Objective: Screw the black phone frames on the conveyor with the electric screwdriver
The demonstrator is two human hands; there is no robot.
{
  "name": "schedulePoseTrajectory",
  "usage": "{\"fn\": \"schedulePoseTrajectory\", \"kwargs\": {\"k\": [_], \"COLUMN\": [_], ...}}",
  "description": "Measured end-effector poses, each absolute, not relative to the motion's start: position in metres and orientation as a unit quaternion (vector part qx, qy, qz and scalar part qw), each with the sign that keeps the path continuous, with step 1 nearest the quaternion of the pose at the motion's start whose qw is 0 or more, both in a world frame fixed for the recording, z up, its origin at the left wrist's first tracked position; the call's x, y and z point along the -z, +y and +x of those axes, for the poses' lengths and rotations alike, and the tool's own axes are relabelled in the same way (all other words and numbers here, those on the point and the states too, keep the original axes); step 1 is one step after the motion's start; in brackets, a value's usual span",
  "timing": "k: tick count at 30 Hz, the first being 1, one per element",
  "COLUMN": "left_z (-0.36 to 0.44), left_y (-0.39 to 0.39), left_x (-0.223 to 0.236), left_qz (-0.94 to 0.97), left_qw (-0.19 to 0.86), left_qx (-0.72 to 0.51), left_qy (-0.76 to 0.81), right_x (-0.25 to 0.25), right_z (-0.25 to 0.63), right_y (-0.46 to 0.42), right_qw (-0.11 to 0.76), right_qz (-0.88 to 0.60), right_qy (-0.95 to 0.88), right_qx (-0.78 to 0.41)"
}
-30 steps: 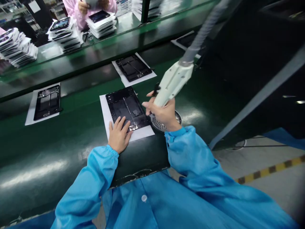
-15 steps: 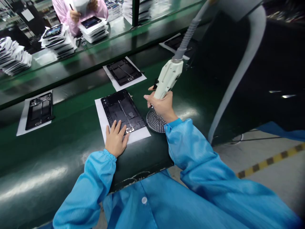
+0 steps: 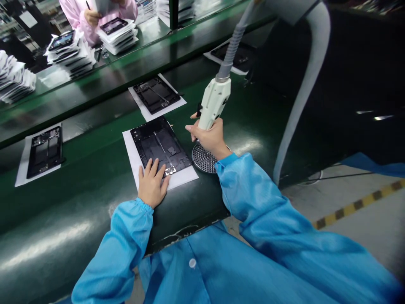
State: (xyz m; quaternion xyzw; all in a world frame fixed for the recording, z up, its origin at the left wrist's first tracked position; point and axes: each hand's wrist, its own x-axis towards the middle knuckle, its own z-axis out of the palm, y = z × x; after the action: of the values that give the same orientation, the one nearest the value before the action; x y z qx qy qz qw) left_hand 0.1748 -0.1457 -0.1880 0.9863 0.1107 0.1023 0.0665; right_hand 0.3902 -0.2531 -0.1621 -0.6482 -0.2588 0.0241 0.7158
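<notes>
My left hand (image 3: pixel 152 183) lies with spread fingers on the lower left corner of an opened black tablet (image 3: pixel 160 145), which rests on a white sheet (image 3: pixel 129 147). A small circuit board shows near the tablet's bottom edge, beside my fingers. Wrapped round a pale electric screwdriver (image 3: pixel 215 99), my right hand (image 3: pixel 211 137) holds it upright, slightly tilted, over a round dish of screws with a grid of holes (image 3: pixel 202 158). The screwdriver's tip is hidden behind my fingers. A ribbed grey hose (image 3: pixel 234 46) runs up from its top.
Another opened tablet (image 3: pixel 156 93) lies behind mine, one (image 3: pixel 45 151) at the left and one (image 3: pixel 236 57) at the back right, all on white sheets. Across the green bench, a person in pink (image 3: pixel 90 19) sits by stacks of sheets and tablets (image 3: pixel 118 38). A thick grey tube (image 3: pixel 300 97) curves at the right.
The whole view has shifted slightly, moving the bench items a little to the left. My right hand stays over the dish with the screwdriver; my left hand stays on the tablet.
</notes>
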Motion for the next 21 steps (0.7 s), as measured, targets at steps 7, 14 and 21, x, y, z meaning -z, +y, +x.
{"fn": "schedulePoseTrajectory", "kwargs": {"k": [7, 14, 21], "left_z": [0.174, 0.178, 0.183], "left_y": [-0.145, -0.143, -0.145], "left_x": [0.189, 0.197, 0.196], "left_qz": [0.986, 0.969, 0.976], "left_qw": [0.074, 0.129, 0.11], "left_qx": [-0.106, -0.155, -0.135], "left_qy": [0.109, 0.144, 0.133], "right_x": [0.162, 0.153, 0.147], "right_z": [0.389, 0.383, 0.329], "right_y": [-0.253, -0.257, -0.24], "right_qw": [0.71, 0.724, 0.75], "right_qz": [-0.654, -0.637, -0.572], "right_qy": [-0.259, -0.266, -0.318], "right_qx": [-0.033, -0.003, -0.091]}}
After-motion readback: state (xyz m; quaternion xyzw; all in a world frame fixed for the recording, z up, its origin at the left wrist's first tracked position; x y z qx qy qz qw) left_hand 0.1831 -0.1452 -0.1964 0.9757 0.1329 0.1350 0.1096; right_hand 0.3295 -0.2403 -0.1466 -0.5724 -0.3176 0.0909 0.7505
